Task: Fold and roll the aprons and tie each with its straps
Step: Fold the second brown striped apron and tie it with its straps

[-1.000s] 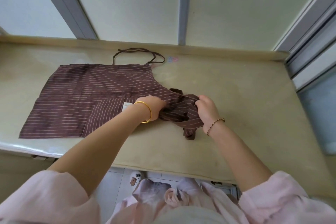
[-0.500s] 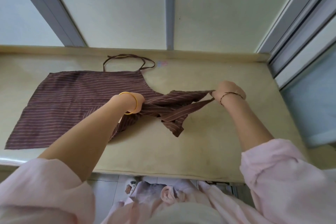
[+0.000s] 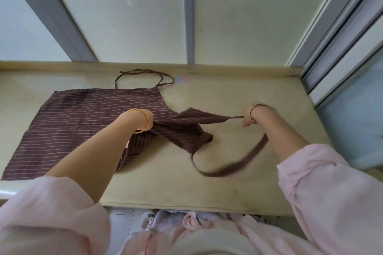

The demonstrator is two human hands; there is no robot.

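Apron [image 3: 83,122] lies mostly flat at nine o'clock on the counter [image 3: 228,188], not yet folded, rolled or tied. At three o'clock my right hand [image 3: 251,117] pinches its strap [image 3: 234,163]. My left hand [image 3: 150,118] hides its fingers, so I cannot tell.

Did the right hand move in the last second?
Yes. The right hand moved rightward, away from the coloured mark on the counter, drawing the apron strap out with it.

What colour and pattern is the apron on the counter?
The apron is dark brown with thin pale stripes; the head view shows it best.
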